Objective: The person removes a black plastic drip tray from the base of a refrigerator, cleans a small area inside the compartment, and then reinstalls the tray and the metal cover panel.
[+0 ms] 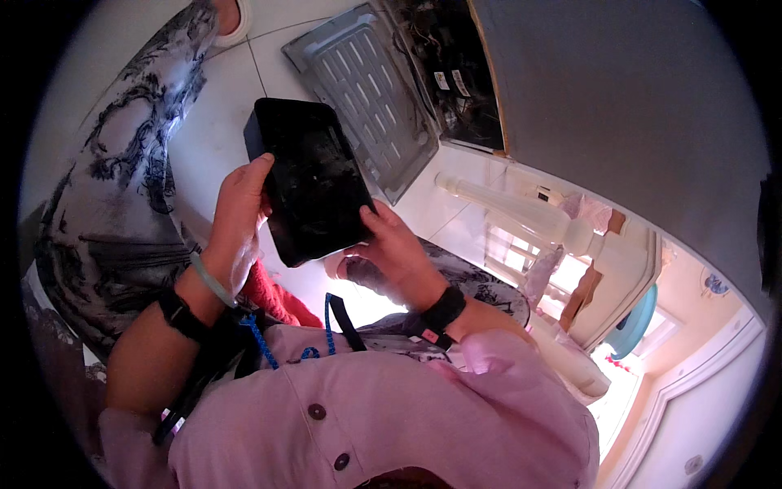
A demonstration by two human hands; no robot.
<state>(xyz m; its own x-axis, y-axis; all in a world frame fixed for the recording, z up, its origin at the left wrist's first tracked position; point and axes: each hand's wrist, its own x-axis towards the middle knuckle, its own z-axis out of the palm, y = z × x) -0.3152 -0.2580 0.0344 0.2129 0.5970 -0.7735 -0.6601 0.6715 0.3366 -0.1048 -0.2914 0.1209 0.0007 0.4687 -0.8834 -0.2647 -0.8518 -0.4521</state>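
A black, shiny rectangular tray [318,175] with rounded corners and a deep side wall is held up in front of me, tilted. My left hand [244,191] grips its left edge, thumb on the near rim. On the lower right corner, my right hand [395,244] is closed with the thumb on top; the fingers beneath are hidden. Just beyond the tray, a grey slotted metal cover panel [358,90] lies on the floor beside the open bottom compartment [452,73] of a large grey appliance, where dark parts and wires show.
The appliance's flat grey side [619,114] fills the upper right. White floor tiles [273,49] run under the panel. My patterned trouser leg [122,163] stretches out at the left. A red cloth [277,297] is below my hands. To the right are a pale turned furniture leg [513,208] and a teal basin [631,326].
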